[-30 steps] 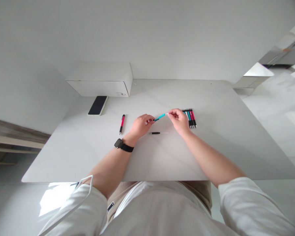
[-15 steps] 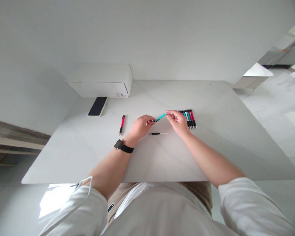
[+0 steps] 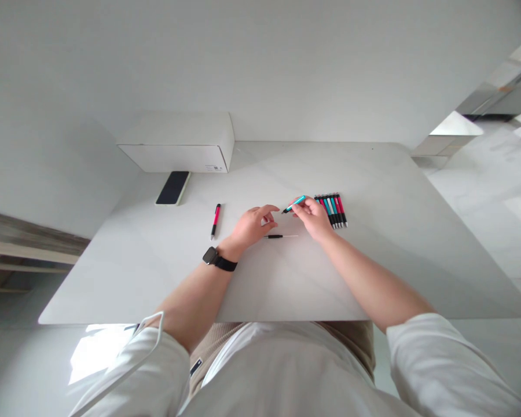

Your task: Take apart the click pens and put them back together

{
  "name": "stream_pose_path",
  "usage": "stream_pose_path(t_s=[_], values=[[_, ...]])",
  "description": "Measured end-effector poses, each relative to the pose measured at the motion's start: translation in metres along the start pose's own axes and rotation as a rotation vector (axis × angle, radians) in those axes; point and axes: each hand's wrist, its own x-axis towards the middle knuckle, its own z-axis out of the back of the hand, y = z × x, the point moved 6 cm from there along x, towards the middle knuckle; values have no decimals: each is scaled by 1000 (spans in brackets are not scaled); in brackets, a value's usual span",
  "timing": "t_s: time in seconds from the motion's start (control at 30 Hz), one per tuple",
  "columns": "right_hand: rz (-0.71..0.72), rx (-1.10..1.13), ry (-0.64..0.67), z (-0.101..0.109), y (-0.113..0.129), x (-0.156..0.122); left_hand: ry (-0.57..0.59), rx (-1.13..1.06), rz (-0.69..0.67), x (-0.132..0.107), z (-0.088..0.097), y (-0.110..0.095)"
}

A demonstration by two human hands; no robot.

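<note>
A teal pen barrel with a black end point(image 3: 296, 202) is pinched in my right hand point(image 3: 313, 219), its black end pointing down to the left. Close by on the left, my left hand point(image 3: 252, 225) has its thumb and fingers apart, holding nothing. On the table just below the hands lies a thin pen piece with a black grip point(image 3: 275, 236) and a slim refill sticking out to the right. A red and black pen point(image 3: 216, 222) rests farther left. Beside my right hand is a row of several pens point(image 3: 336, 209) in red, teal, white and black, partly hidden by that hand.
A white box point(image 3: 176, 153) stands at the back left of the white table point(image 3: 260, 295), against the wall. In front of the box lies a dark-screened phone point(image 3: 172, 188). A black watch point(image 3: 217, 259) is on my left wrist.
My left hand has let go of the teal barrel and its fingers have parted. The barrel has shifted right in my right hand, its black end now exposed.
</note>
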Motion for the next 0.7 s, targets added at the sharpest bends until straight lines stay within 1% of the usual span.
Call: stream_pose_path(t_s=[0.07, 0.1, 0.23, 0.3, 0.37, 0.43, 0.5, 0.6, 0.7], values=[[42, -17, -93, 8, 1, 2, 36, 24, -6, 0, 0, 1], [57, -19, -116, 11, 2, 2, 66, 40, -28, 0, 0, 1], [81, -72, -98, 14, 3, 4, 213, 142, -153, -3, -6, -5], [90, -121, -79, 14, 3, 4, 258, 188, -164, -5, -9, -4], [101, -157, -69, 14, 2, 4, 269, 200, -157, -6, -10, -4], [116, -200, -70, 15, -1, 5, 247, 169, -157, -5, -9, -5], [136, -258, -89, 18, -4, 7, 192, 118, -150, -3, -5, -8], [165, -343, -129, 23, -9, 10, 44, 62, -67, 0, 7, -7], [197, -402, -122, 23, -8, 10, -114, 44, 46, 1, 19, -1]])
